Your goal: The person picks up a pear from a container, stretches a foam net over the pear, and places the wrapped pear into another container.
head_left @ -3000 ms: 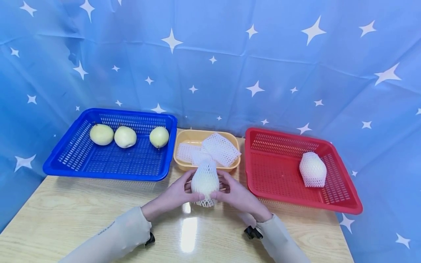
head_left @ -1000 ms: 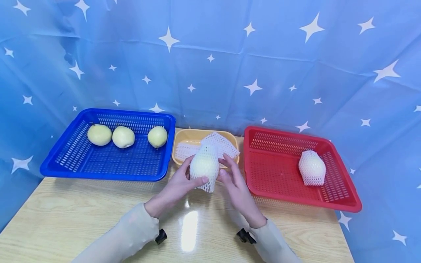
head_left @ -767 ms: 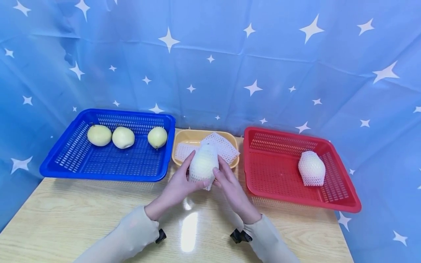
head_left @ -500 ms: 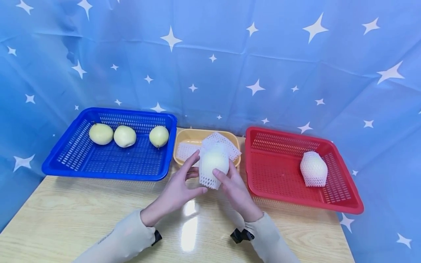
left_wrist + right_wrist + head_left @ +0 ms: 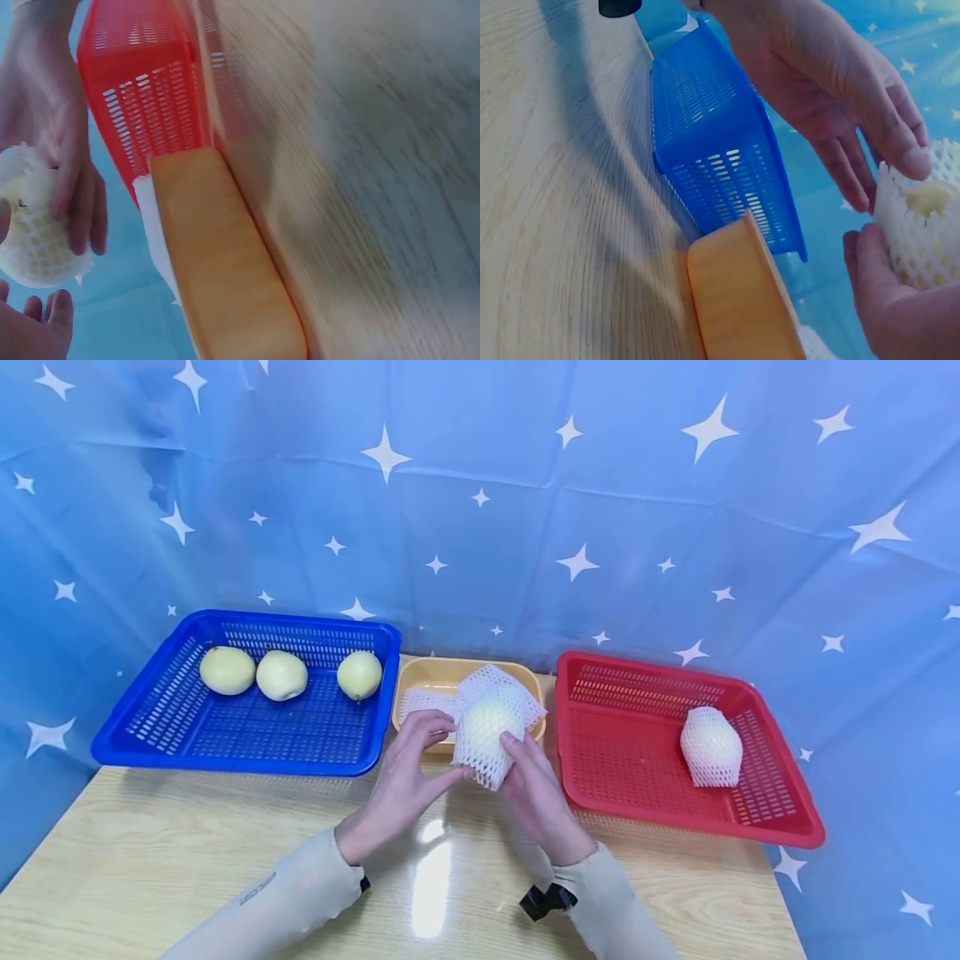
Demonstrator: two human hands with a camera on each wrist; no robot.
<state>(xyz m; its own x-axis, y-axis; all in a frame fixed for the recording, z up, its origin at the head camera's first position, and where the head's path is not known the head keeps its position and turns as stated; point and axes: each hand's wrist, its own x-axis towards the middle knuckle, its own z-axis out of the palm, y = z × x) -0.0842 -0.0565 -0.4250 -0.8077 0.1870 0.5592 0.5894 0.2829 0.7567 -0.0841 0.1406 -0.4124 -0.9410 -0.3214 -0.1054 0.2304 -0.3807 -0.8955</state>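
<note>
A pale yellow-green pear in a white foam net (image 5: 489, 731) is held up in front of the small yellow tray (image 5: 431, 670). My right hand (image 5: 542, 797) grips it from the right, thumb on its near side. My left hand (image 5: 401, 785) pinches the lower left edge of the net with thumb and fingertips. In the right wrist view the netted pear (image 5: 930, 225) shows some bare fruit at the net's open end, and the left thumb touches the net's rim. More white nets (image 5: 427, 700) lie in the yellow tray.
On the left, a blue basket (image 5: 281, 760) holds three bare pears (image 5: 282, 675). A red basket (image 5: 690, 822) on the right contains one netted pear (image 5: 711, 747). Behind the wooden table (image 5: 187, 852) hangs a blue curtain with white stars (image 5: 480, 527).
The netted pear has shifted up and slightly right, from between both hands into my right hand's grip. My left hand let go of its side, then closed on the net's lower edge.
</note>
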